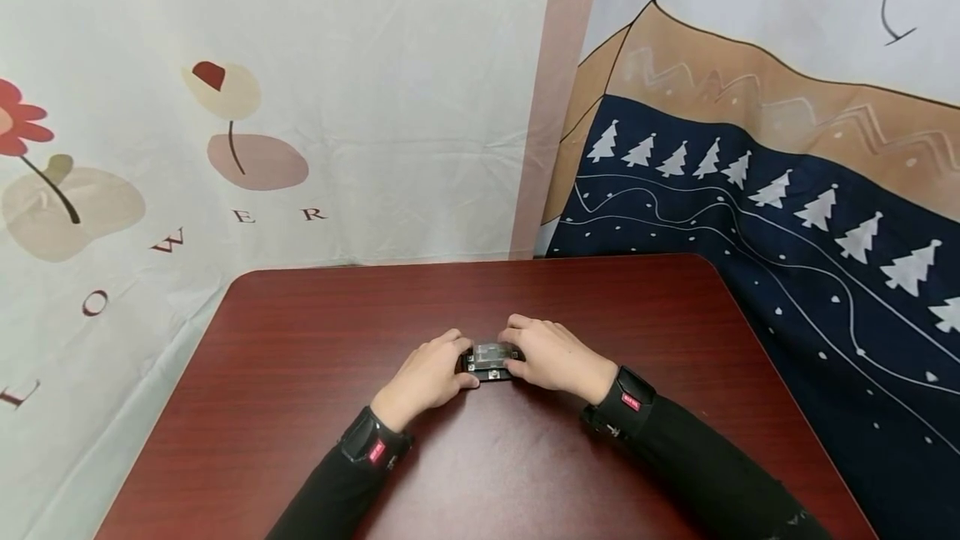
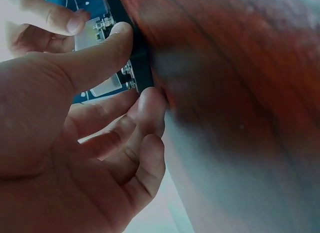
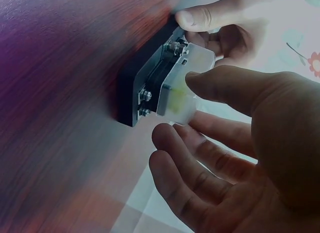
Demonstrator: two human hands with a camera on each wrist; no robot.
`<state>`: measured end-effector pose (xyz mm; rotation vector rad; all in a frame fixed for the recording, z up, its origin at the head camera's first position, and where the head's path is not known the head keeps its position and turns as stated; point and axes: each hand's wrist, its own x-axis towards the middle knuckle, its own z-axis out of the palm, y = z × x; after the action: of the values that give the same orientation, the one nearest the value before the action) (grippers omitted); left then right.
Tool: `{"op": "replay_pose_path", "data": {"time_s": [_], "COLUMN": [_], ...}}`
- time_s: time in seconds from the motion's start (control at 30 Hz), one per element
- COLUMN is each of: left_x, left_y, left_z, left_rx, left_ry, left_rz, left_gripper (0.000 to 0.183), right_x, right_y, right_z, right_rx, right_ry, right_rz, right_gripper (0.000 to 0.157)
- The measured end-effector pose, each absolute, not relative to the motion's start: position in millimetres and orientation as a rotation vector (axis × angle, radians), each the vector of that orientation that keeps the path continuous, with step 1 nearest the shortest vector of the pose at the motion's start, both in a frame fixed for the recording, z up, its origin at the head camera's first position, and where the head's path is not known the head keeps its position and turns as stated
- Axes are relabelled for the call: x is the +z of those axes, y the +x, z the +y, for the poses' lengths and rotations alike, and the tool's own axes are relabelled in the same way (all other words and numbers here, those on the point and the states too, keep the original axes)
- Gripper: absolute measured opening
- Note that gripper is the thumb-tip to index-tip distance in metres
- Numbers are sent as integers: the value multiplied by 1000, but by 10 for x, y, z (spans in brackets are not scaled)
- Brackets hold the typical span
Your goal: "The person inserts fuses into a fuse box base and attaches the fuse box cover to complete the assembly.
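A small black electrical module (image 1: 493, 374) with metal screw terminals (image 3: 146, 95) lies on the table in the head view. On top of it sits a clear plastic cover (image 3: 175, 95). My left hand (image 1: 429, 373) grips the module's left end, thumb on the near side and fingers at the far side. At the other end, my right hand (image 1: 558, 357) pinches the clear cover between thumb and index finger. The right wrist view shows its other fingers loosely bent beside the module. Part of the module is hidden behind my left thumb (image 2: 112, 50) in the left wrist view.
The reddish-brown wooden table (image 1: 300, 332) has rounded far corners. Behind it hangs a pale cloth (image 1: 420, 107) printed with flowers and letters. A dark blue cloth (image 1: 675, 223) with white trees hangs along the right side.
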<state>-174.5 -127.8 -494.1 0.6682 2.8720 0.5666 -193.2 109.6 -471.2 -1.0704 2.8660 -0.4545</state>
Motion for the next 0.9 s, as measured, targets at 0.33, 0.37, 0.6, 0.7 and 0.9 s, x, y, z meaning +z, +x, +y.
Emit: {"op": "replay_pose_path", "data": {"time_s": [0.33, 0.37, 0.6, 0.7, 0.9], "left_x": [-4910, -4910, -4855, -4816, -4776], "left_y": [-1745, -1743, -1701, -1693, -1688], "left_z": [-1299, -1300, -1285, -1268, -1237], "left_rx": [583, 584, 625, 645, 636], "left_ry": [699, 697, 742, 801, 816], "left_rz": [2849, 2849, 2914, 2951, 2976], "left_gripper": [57, 58, 64, 55, 35], "right_x": [-4733, -4733, -4695, -4679, -4681], "right_y": [-1951, -1952, -1956, -1962, -1979], "right_z": [1125, 1129, 1152, 1156, 1140], "right_rx": [-447, -450, -473, -471, -461], "right_ry": [-1064, -1064, -1059, -1056, -1084], "right_rz": [2857, 2853, 2834, 2833, 2832], "right_gripper": [32, 33, 37, 38, 31]}}
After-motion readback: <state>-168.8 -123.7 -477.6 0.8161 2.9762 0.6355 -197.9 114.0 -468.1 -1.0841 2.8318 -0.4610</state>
